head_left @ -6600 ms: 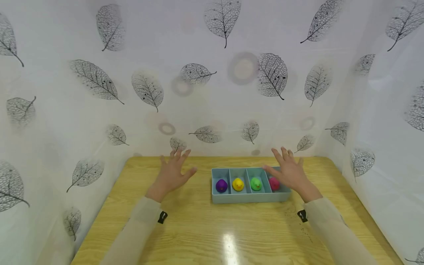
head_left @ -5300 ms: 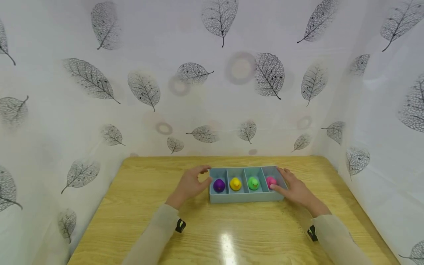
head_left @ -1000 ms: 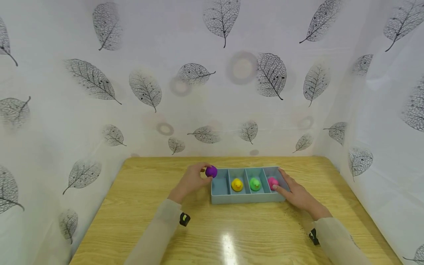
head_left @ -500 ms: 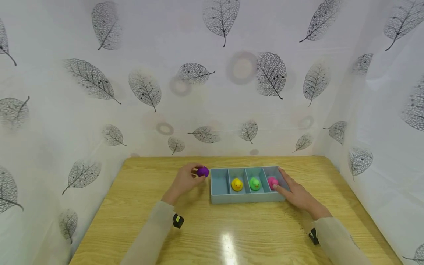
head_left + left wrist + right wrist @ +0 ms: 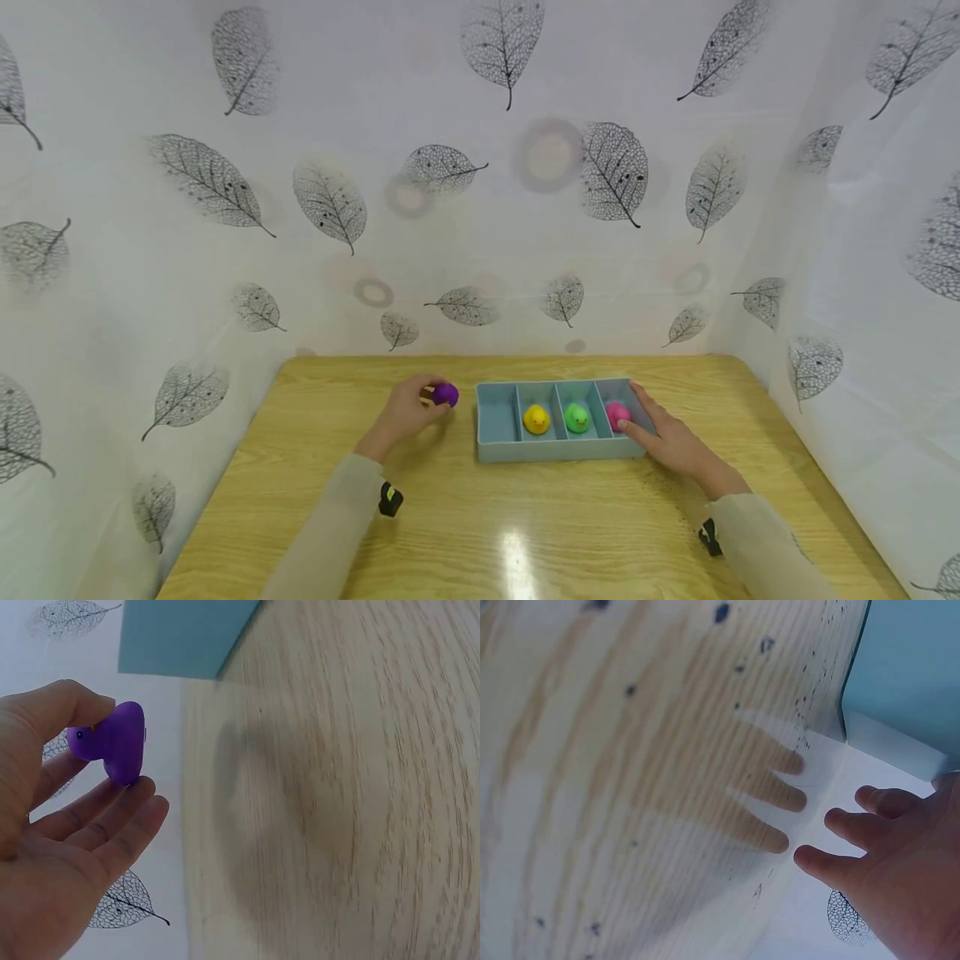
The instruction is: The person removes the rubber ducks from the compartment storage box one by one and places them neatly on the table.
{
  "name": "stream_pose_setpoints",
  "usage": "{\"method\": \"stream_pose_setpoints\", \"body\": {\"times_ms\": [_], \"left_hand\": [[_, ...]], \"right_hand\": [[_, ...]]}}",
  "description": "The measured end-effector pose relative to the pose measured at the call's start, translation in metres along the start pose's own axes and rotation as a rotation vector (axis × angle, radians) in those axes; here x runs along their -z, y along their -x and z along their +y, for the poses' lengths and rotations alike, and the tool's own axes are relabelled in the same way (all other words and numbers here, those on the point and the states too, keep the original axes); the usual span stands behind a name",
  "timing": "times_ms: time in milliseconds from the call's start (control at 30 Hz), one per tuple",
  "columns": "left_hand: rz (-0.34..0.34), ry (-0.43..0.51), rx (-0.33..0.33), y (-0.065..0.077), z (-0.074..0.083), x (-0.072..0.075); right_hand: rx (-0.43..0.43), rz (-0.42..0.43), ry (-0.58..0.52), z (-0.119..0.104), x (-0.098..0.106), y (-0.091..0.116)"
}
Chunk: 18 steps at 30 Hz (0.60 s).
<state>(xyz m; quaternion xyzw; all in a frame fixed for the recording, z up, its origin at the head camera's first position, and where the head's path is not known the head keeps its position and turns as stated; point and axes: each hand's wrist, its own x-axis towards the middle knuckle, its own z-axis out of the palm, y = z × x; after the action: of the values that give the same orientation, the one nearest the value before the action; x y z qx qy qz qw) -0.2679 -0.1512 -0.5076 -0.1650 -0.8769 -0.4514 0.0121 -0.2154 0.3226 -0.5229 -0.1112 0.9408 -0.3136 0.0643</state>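
My left hand [image 5: 405,412] pinches a purple toy duck [image 5: 446,394] left of the pale blue divided box [image 5: 562,451]. In the left wrist view the duck [image 5: 126,742] is tilted on its side, thumb on one side and fingertips under the other. Inside the box, a yellow duck [image 5: 536,419], a green duck [image 5: 577,418] and a pink duck [image 5: 617,416] each sit in their own compartment; the leftmost compartment holds nothing. My right hand [image 5: 678,442] rests at the box's right end, its thumb over the rim by the pink duck. In the right wrist view its outer fingers [image 5: 855,829] are extended.
The box stands on a wooden table [image 5: 577,525], towards its far edge. A white curtain [image 5: 450,242] printed with leaves encloses the table at the back and both sides. Small dark specks [image 5: 663,486] dot the tabletop near the right wrist.
Several seconds ago the purple duck sat in the leftmost compartment. Over the last second my left hand has carried it left, away from the box. The right hand has stayed put.
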Motion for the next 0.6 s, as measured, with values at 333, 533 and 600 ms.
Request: {"method": "stream_pose_setpoints", "body": {"times_ms": [333, 533, 600], "left_hand": [[0.002, 0.016, 0.055, -0.001, -0.011, 0.002], [-0.005, 0.030, 0.080, -0.005, -0.017, 0.001], [-0.006, 0.022, 0.080, -0.006, -0.020, 0.000]], "right_hand": [[0.005, 0.007, 0.009, 0.004, -0.001, -0.002], [0.003, 0.015, 0.012, 0.008, -0.001, -0.003], [0.001, 0.014, 0.011, 0.008, -0.001, -0.003]]}}
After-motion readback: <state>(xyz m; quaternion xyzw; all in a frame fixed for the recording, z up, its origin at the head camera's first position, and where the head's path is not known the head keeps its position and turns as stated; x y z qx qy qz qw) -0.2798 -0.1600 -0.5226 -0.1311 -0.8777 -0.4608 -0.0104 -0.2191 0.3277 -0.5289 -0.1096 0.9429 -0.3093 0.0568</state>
